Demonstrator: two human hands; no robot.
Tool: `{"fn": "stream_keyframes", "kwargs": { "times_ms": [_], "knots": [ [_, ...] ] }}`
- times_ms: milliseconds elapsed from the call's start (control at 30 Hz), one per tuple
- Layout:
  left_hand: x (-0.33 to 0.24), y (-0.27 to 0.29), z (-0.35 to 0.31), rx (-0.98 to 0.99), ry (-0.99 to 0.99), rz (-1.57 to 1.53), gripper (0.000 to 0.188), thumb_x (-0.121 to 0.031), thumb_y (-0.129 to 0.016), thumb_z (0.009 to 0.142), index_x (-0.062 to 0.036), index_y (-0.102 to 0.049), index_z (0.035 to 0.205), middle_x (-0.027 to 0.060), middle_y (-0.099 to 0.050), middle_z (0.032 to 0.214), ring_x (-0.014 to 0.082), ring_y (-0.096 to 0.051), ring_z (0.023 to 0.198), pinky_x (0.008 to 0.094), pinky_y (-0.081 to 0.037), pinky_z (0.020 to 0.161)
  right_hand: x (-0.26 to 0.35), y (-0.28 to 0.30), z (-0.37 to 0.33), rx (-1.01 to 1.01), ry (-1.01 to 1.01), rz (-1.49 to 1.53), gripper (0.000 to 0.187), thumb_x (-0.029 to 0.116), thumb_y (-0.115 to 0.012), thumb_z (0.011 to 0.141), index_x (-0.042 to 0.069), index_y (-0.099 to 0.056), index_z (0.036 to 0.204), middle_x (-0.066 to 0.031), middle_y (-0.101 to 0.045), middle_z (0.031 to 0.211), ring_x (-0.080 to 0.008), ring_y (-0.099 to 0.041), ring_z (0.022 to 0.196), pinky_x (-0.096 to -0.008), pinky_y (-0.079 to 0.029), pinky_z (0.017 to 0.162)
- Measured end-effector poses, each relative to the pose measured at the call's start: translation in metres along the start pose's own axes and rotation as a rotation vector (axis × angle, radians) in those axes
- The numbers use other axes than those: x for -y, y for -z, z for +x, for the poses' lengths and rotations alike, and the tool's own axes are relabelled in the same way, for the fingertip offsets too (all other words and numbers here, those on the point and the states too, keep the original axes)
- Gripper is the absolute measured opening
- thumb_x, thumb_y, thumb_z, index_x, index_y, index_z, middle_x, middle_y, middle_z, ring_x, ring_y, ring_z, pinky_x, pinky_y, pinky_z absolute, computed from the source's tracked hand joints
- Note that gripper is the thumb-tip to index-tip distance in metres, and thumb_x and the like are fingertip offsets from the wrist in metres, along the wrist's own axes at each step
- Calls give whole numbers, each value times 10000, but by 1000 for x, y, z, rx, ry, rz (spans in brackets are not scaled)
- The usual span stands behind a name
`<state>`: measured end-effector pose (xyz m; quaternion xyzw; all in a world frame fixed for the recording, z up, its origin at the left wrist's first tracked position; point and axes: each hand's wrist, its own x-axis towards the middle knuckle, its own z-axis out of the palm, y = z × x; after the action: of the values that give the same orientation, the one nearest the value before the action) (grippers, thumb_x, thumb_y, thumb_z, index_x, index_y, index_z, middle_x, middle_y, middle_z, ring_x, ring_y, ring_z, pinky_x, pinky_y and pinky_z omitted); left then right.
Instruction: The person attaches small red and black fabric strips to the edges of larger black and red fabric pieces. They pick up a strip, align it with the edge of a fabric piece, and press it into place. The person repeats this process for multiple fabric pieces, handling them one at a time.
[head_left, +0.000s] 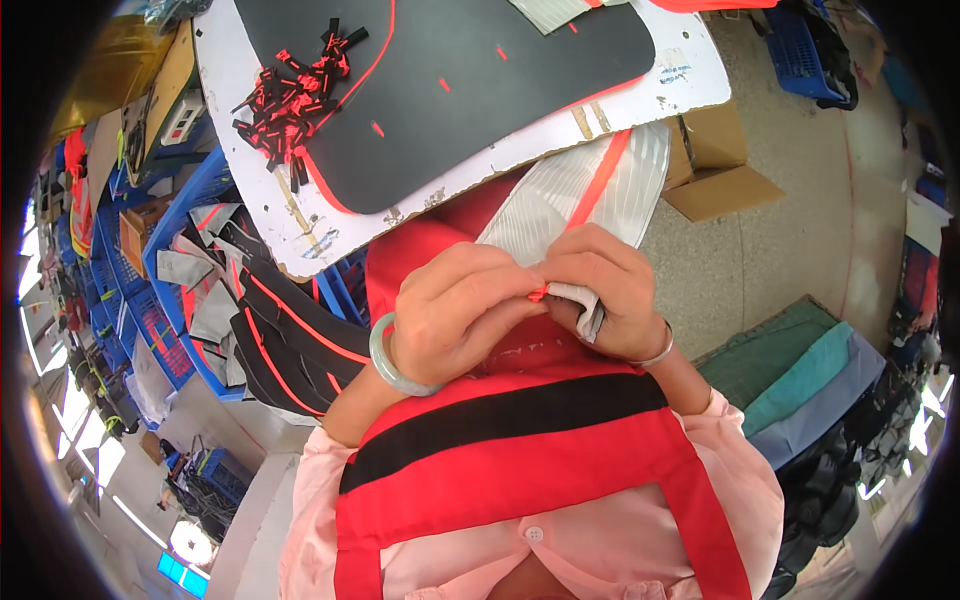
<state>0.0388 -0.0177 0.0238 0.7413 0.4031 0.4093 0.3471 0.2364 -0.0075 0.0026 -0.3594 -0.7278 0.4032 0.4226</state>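
Pinching at the middle of the head view, I have both hands closed nearly fingertip to fingertip in front of my red apron (510,455). My left hand (455,305) is curled, thumb and forefinger drawn together on a small red tab (538,294); its other fingers fold inward. My right hand (605,285) grips a pale, folded fabric edge (578,298) between thumb and bent fingers, right beside that tab. Beyond my knuckles lies the striped grey piece (535,205) with its red strip (603,175), reaching up to the near edge of the white table (690,95). I can't tell whether its far end runs under that edge, nor quite how the folded bit joins it, since my right hand covers the stretch between. The tab is mostly hidden by my fingertips, so its shape and whether it is fastened to the cloth are hard to make out. On the table, a heap of black and red tabs (300,95) lies partly on a dark panel (480,90), which the upper edge of the view cuts off. My forearms are partly covered by pink sleeves (735,450).
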Motion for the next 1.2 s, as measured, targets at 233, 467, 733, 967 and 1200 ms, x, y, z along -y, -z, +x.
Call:
{"fn": "stream_keyframes", "kwargs": {
  "times_ms": [233,467,733,967,1200],
  "knots": [
    [2,-3,-2,-8,15,-26,263,-27,-804,718,-22,-698,959,107,-652,876,250,-638,743,331,-516,622,-8,2,-7,-6,-44,95,254,32,-784,717,41,-675,947,-112,-664,889,-310,-653,812,-374,-524,722],
    [2,-4,0,2,12,-68,287,13,-813,705,-9,-698,966,101,-667,875,235,-640,759,317,-516,637,-12,2,-10,-7,-43,117,286,-9,-792,702,30,-677,961,-115,-679,917,-316,-667,852,-376,-539,766],
    [7,-7,-1,-29,15,-141,254,11,-790,739,-20,-700,974,101,-652,884,244,-631,737,325,-515,619,-12,3,-14,21,-91,125,278,-149,-616,708,-5,-630,945,-143,-686,938,-306,-682,896,-452,-533,899],
    [11,-14,-5,-75,0,-201,250,-15,-786,754,-45,-702,987,90,-649,867,233,-623,721,317,-499,609,-11,9,-5,87,-53,77,302,-71,-754,694,16,-645,961,-89,-694,882,-285,-678,811,-452,-541,886],
    [17,-18,-2,-126,-57,-182,255,-95,-824,737,-110,-702,961,25,-624,813,201,-593,725,316,-432,646,-8,6,-4,44,-54,105,286,-102,-699,702,36,-645,947,-77,-693,860,-247,-675,772,-495,-505,928]
  ]
}}
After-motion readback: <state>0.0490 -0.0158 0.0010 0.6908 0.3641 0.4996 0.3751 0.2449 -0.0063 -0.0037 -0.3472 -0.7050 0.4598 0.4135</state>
